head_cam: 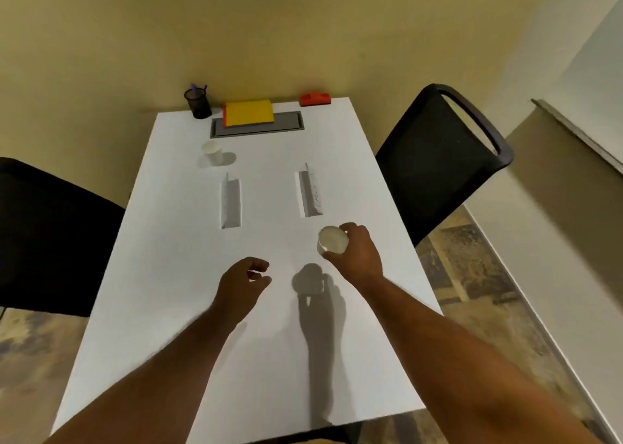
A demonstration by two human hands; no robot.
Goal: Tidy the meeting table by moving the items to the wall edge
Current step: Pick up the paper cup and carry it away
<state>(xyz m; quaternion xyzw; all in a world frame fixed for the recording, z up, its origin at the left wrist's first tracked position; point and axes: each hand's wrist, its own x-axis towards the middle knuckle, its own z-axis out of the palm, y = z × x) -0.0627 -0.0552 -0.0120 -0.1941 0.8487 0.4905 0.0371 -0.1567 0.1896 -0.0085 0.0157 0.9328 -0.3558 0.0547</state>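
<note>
My right hand (pixel 357 253) is shut on a white paper cup (pixel 332 239), held above the right side of the white table (pixel 168 275); its shadow falls on the tabletop below. My left hand (pixel 244 283) hovers over the table's middle with fingers loosely curled and nothing in it. A second white paper cup (pixel 213 153) stands upright further back on the left. Two folded white name cards, one on the left (pixel 231 200) and one on the right (pixel 310 192), stand mid-table. At the wall edge sit a black mesh pen holder (pixel 198 102), a yellow notebook (pixel 249 112) and a red stapler-like item (pixel 315 98).
A grey cable tray (pixel 290 123) is set into the table near the wall, partly under the notebook. Black chairs stand at the left (pixel 47 241) and the right (pixel 438 160) of the table. A yellowish wall runs behind the table's far edge.
</note>
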